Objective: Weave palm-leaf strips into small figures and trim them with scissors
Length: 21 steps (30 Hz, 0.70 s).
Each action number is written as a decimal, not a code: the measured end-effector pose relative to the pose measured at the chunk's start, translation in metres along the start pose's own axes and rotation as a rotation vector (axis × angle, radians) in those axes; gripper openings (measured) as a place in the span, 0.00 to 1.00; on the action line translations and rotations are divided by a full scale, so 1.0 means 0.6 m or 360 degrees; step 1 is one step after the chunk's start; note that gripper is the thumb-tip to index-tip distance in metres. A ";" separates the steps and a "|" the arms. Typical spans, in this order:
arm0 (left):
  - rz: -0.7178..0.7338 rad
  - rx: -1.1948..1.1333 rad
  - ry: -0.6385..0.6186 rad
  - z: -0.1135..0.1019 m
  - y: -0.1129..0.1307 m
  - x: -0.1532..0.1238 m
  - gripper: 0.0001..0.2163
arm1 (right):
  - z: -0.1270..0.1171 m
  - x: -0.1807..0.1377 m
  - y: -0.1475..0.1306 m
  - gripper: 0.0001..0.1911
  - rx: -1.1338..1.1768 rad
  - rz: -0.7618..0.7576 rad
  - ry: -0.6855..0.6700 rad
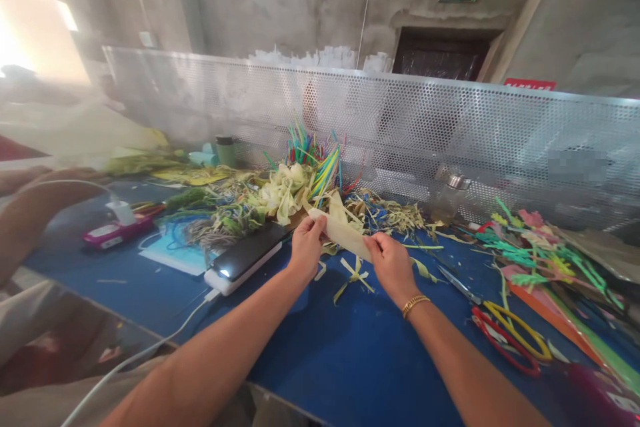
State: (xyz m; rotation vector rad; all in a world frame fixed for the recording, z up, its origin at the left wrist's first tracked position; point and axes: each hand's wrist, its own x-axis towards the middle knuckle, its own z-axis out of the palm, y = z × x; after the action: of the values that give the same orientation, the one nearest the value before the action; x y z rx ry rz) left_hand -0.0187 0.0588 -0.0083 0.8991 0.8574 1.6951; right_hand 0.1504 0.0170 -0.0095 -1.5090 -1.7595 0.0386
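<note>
A pale cream strip (345, 236), perhaps corn husk or paper, is stretched between my hands above the blue table. My left hand (309, 240) pinches its left end between thumb and fingers. At the other end, my right hand (393, 263) pinches it the same way; a gold bracelet circles that wrist. Just below the strip, a small knotted piece of pale strips (354, 275) lies on the table. Behind my hands is a heap of cream husk-like pieces (287, 190) with coloured stems (325, 167) sticking up.
Scissors (507, 337) with red and yellow handles lie at right, near colourful craft pieces (545, 247). A black-and-white device (247, 259) with a cable sits left of my hands. A power strip (117, 232) lies farther left, by another person's arm (43, 203). A perforated metal panel (400, 123) stands behind.
</note>
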 end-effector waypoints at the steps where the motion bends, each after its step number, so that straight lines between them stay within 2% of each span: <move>1: 0.0000 -0.0016 0.0019 -0.001 0.001 0.001 0.16 | 0.001 -0.001 -0.001 0.18 -0.0051 -0.0010 -0.0007; 4: -0.0102 -0.0027 0.0027 -0.004 -0.001 0.001 0.15 | 0.007 -0.008 -0.011 0.18 -0.0193 -0.0039 -0.0016; 7: -0.0371 -0.0065 -0.0191 -0.004 -0.009 0.000 0.16 | 0.012 -0.014 -0.026 0.16 -0.0248 -0.0102 -0.0022; 9: -0.0447 -0.0147 -0.0272 -0.004 -0.012 0.001 0.16 | 0.012 -0.016 -0.032 0.15 -0.0229 -0.0162 -0.0051; 11: -0.0458 -0.0277 -0.0216 -0.004 -0.013 0.004 0.14 | 0.008 -0.016 -0.034 0.13 -0.0205 -0.0236 -0.0095; 15: -0.0480 -0.0531 0.0059 -0.008 -0.013 0.016 0.08 | -0.001 -0.011 -0.021 0.12 -0.0228 -0.0317 -0.0164; 21: -0.0353 -0.0622 0.0058 -0.012 -0.017 0.029 0.10 | -0.004 0.000 0.009 0.12 -0.0311 -0.0260 -0.0261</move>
State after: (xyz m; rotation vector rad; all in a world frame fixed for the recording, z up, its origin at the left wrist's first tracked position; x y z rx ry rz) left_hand -0.0245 0.0770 -0.0176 0.4909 0.5946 1.6116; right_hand 0.1562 0.0178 -0.0107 -1.5291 -2.0636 -0.0972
